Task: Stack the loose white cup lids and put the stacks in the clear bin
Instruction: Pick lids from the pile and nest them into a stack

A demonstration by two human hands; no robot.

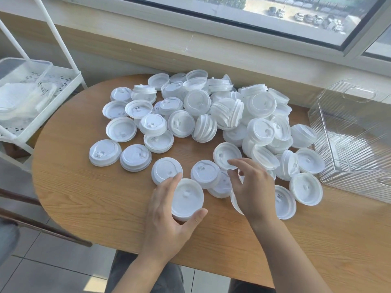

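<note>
On the wooden desk [88,199] lies a big heap of white cup lids [222,115], spread from the middle of the desk to the right side; some lie flat and alone, some lean on their edge, and a few sit already one on another in short stacks. The left hand [169,216] holds one lid [187,198] near the front edge of the desk: its fingers [169,182] are on the left side of the lid and the thumb is curled under the near rim, so the lid is clamped between them and tilted up a little. The right hand [251,187] hovers just beside it over other lids, with the fingers bent and spread apart; I cannot tell if they touch any lid below. The clear bin [355,132] with ribbed walls stands at the right end of the desk, near the heap, and no lids show inside it. At the left, apart from the desk, stands a white rack [63,81] with a clear box [21,66] on its shelf.
</note>
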